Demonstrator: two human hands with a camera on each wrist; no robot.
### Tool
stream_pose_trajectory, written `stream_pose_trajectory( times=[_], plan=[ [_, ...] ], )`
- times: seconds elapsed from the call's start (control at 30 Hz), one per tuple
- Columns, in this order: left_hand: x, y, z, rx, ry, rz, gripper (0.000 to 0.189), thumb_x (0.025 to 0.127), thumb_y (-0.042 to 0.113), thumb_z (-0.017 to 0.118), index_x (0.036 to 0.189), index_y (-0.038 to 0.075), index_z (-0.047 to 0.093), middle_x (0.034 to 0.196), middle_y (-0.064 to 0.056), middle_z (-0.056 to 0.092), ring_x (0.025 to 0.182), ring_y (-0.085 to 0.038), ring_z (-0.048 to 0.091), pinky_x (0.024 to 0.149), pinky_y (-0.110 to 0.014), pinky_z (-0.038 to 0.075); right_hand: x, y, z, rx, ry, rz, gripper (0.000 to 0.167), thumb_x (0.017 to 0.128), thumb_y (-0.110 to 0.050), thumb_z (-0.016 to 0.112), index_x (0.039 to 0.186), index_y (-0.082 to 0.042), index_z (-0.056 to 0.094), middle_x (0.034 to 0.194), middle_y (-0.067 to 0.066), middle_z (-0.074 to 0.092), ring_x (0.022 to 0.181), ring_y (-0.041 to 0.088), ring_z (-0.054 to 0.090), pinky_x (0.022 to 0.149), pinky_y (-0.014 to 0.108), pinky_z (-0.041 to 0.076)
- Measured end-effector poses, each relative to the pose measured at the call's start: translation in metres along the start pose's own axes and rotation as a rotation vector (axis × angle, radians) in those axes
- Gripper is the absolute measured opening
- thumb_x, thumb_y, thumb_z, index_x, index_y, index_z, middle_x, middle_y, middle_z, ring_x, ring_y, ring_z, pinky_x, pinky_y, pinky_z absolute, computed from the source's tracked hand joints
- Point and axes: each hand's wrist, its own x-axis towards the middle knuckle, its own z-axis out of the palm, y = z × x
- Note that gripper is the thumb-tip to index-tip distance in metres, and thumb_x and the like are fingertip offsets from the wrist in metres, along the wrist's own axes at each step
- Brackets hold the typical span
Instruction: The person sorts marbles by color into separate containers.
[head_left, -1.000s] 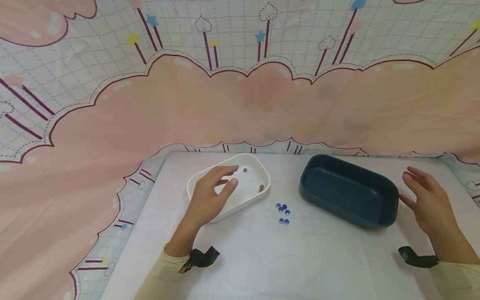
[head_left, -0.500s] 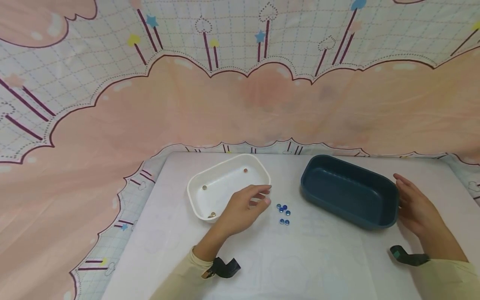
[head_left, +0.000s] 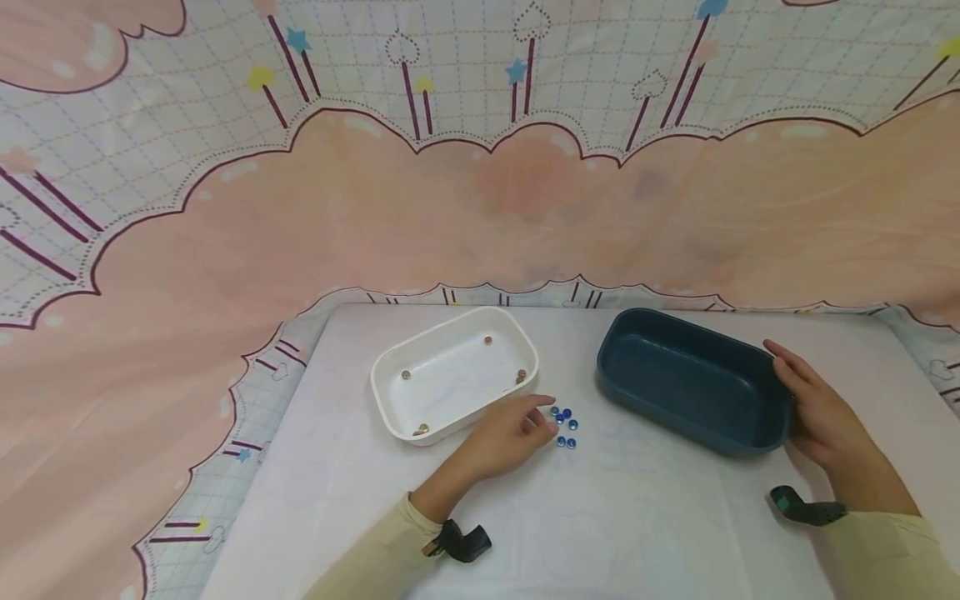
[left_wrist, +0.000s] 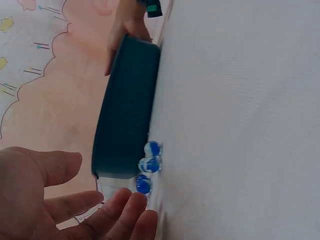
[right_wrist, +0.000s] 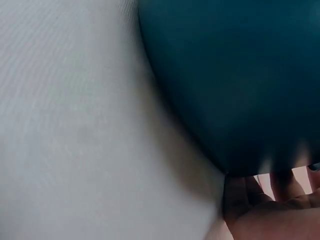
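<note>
Several blue glass marbles (head_left: 560, 418) lie in a small cluster on the table between two trays. My left hand (head_left: 512, 435) hovers at the left edge of that cluster. In the left wrist view its fingers (left_wrist: 118, 206) are loosely bent and hold nothing, just short of the blue-swirled marbles (left_wrist: 149, 165). At the right stands a dark teal tray (head_left: 693, 433); nothing shows inside it. Against its right end rests my right hand (head_left: 832, 421), its fingers extended along the wall. The right wrist view shows those fingertips (right_wrist: 285, 185) at the tray's side, partly hidden.
A white tray (head_left: 397, 429) stands left of the marbles, with several small brownish marbles (head_left: 488, 340) spread along its edges. Pale cloth covers the table (head_left: 637, 533). A patterned curtain (head_left: 450, 217) hangs behind the table's back edge.
My left hand has moved right, from over the white tray to beside the blue marbles. My right hand has come left onto the end of the teal tray.
</note>
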Motion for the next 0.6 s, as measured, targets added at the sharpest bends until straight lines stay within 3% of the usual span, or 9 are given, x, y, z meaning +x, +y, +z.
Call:
stream_pose_trajectory(
  times=[0.1,0.27,0.47,0.6],
  plan=[
    [0.003,-0.004,0.004,0.005,-0.015,0.002,0.048,0.102,0.038,0.061,0.144,0.015,0.058,0.106,0.000,0.070,0.090,-0.007,0.063,0.077,-0.021,0.055,0.002,0.002,0.004,-0.032,-0.028,-0.039,0.062,0.108,-0.040,0.046,0.162,-0.042,0.018,0.171,-0.018,-0.003,0.151,0.012,0.010,0.080,0.017,0.056],
    [0.008,-0.009,0.006,0.009,-0.028,0.010,0.048,0.101,0.037,0.062,0.144,0.013,0.057,0.099,0.002,0.070,0.081,-0.003,0.061,0.071,-0.018,0.053,0.007,0.004,0.013,-0.156,-0.002,-0.064,0.065,0.105,-0.044,0.050,0.163,-0.039,0.020,0.172,-0.015,0.001,0.156,0.016,0.007,0.078,0.012,0.053],
    [0.012,-0.011,0.007,0.022,-0.039,0.007,0.049,0.101,0.035,0.063,0.145,0.013,0.056,0.095,0.004,0.070,0.076,-0.003,0.059,0.067,-0.018,0.051,0.011,0.007,0.022,-0.218,-0.046,-0.151,0.061,0.108,-0.037,0.048,0.164,-0.031,0.023,0.163,-0.010,0.022,0.136,0.001,0.034,0.084,0.007,0.049],
    [0.015,-0.013,0.008,0.036,-0.054,-0.004,0.050,0.101,0.035,0.063,0.146,0.015,0.055,0.092,0.006,0.067,0.074,-0.003,0.058,0.066,-0.018,0.050,0.013,0.009,0.026,-0.227,-0.078,-0.196,0.059,0.109,-0.033,0.046,0.164,-0.028,0.023,0.163,-0.008,0.020,0.139,0.002,0.031,0.087,0.006,0.048]
  ],
)
